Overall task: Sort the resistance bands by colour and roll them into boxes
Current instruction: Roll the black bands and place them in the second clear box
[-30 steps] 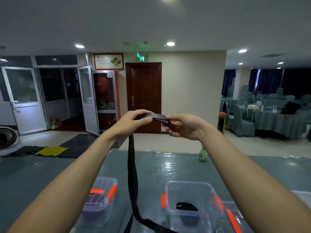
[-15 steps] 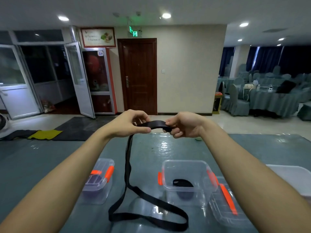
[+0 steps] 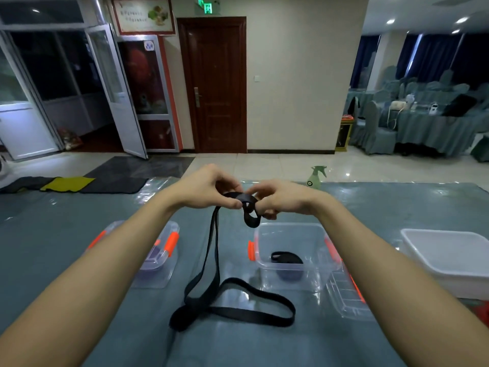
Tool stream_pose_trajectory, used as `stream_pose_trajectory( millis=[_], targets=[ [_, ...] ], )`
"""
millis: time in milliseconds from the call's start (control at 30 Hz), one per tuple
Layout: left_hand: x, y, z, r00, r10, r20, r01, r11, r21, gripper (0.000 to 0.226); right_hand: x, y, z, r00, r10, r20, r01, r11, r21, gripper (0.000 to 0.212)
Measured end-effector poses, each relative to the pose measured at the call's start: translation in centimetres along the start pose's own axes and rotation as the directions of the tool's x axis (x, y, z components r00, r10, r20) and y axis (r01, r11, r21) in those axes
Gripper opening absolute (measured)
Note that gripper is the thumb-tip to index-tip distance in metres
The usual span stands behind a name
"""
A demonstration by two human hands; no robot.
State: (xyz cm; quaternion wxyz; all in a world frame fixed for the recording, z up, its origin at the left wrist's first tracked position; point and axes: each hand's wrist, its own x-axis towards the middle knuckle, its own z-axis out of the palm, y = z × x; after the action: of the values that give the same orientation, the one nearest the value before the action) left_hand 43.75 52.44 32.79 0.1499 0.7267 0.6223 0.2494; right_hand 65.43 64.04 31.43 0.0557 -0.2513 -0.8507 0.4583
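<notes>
A long black resistance band [image 3: 211, 263] hangs from both hands and pools in loops on the table. My left hand [image 3: 205, 188] pinches its upper part. My right hand [image 3: 280, 200] grips the band's end, which is curled into a small coil [image 3: 250, 211] at the fingers. Below the hands stands an open clear box [image 3: 291, 235] with orange clips, and a rolled black band [image 3: 285, 258] lies inside it. A second clear box [image 3: 156, 258], lid shut, sits to the left with something purple inside.
A loose clear lid [image 3: 344, 295] with an orange clip leans by the open box. A white tub [image 3: 449, 250] stands at the right. The table [image 3: 53, 234] has a glossy teal cover. A green spray bottle [image 3: 316, 176] stands beyond its far edge.
The view has tilted down, showing more of the table. The hands have come closer together and the band's end has curled into a small coil. More band lies on the table.
</notes>
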Motion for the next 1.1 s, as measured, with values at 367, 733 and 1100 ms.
stream_pose_trajectory(
  millis=[367, 733, 1100],
  targets=[
    [-1.6, -1.0, 0.2, 1.0, -0.012, 0.011, 0.013, 0.997, -0.08, 0.018, -0.6, 2.8, 3.8, 0.934, -0.163, -0.318, 0.174, 0.985, 0.005, 0.021],
    [-4.2, -0.2, 5.4, 0.982, -0.003, -0.191, -0.041, 0.973, -0.228, 0.03, -2.8, 5.4, 6.9, 0.858, -0.136, -0.496, 0.353, 0.856, 0.377, 0.031],
    [-5.9, -0.6, 8.0, 0.946, -0.061, -0.32, -0.059, 0.934, -0.353, 0.037, -2.3, 4.9, 11.0, 0.873, -0.006, -0.489, 0.443, 0.43, 0.787, 0.039]
  ],
)
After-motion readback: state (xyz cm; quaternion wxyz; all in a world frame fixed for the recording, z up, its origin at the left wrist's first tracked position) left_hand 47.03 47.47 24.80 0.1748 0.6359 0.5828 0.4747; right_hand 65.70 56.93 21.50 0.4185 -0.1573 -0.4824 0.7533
